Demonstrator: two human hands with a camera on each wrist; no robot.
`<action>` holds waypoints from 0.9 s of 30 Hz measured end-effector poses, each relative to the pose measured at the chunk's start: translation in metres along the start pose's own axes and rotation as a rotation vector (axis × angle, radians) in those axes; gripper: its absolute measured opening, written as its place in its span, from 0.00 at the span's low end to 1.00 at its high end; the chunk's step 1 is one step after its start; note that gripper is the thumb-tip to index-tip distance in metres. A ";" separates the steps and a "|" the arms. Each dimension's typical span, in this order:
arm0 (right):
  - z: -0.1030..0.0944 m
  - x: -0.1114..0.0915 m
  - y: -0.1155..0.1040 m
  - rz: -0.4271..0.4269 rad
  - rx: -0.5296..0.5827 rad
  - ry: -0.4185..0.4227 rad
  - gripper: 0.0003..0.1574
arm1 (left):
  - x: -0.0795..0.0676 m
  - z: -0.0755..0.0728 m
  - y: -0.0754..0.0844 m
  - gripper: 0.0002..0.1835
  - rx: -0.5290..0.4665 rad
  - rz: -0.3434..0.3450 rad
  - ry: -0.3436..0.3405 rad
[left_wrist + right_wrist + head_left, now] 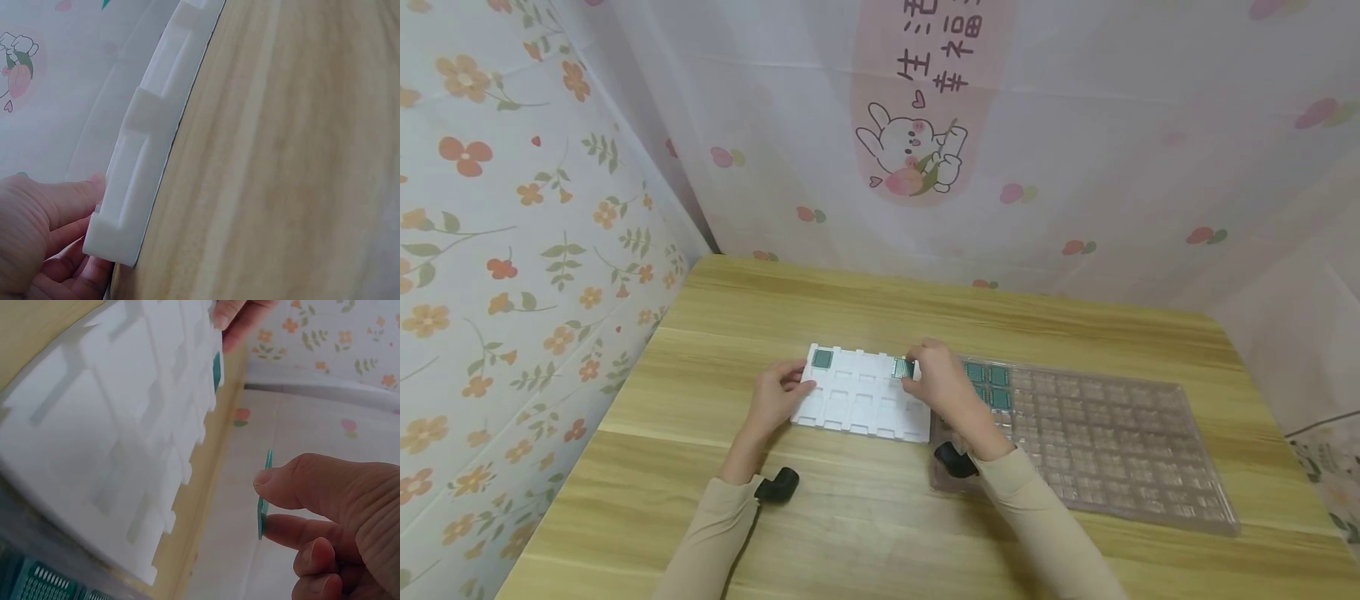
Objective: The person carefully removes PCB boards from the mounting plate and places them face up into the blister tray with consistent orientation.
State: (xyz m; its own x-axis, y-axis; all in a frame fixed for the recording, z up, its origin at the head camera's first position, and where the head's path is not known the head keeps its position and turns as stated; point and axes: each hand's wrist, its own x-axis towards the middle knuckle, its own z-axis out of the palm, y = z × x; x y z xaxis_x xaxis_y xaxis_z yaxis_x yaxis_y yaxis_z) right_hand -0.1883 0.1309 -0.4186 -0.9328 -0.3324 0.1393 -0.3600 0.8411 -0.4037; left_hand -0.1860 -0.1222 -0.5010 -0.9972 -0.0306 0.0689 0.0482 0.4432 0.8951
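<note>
A white foam-like tray with rows of shallow pockets lies on the table, a small green circuit board in its far left pocket. My left hand holds this tray by its left end; in the left wrist view the thumb meets the tray's corner, with the other fingers curled lower down. My right hand pinches a second green circuit board over the tray's far right part. Seen edge-on in the right wrist view, this thin board stands between thumb and index finger, apart from the tray.
A clear plastic tray with many compartments lies to the right, close against the white tray. Several green boards sit in its far left compartments. A floral curtain hangs at the left, and a printed cloth behind the wooden table.
</note>
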 end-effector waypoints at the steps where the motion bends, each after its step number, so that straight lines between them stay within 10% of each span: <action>1: -0.001 -0.001 0.001 -0.001 -0.003 0.004 0.16 | 0.000 0.000 0.000 0.19 0.004 0.003 0.000; 27: -0.016 -0.049 0.053 0.000 -0.042 -0.009 0.19 | -0.001 -0.001 -0.001 0.20 0.008 -0.016 -0.015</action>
State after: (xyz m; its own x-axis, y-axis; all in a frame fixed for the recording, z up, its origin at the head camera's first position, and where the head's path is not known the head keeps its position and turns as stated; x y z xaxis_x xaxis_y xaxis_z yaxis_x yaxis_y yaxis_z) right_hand -0.1615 0.1984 -0.4328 -0.9326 -0.3363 0.1309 -0.3607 0.8580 -0.3656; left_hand -0.1851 -0.1231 -0.5012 -0.9986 -0.0242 0.0478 0.0318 0.4503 0.8923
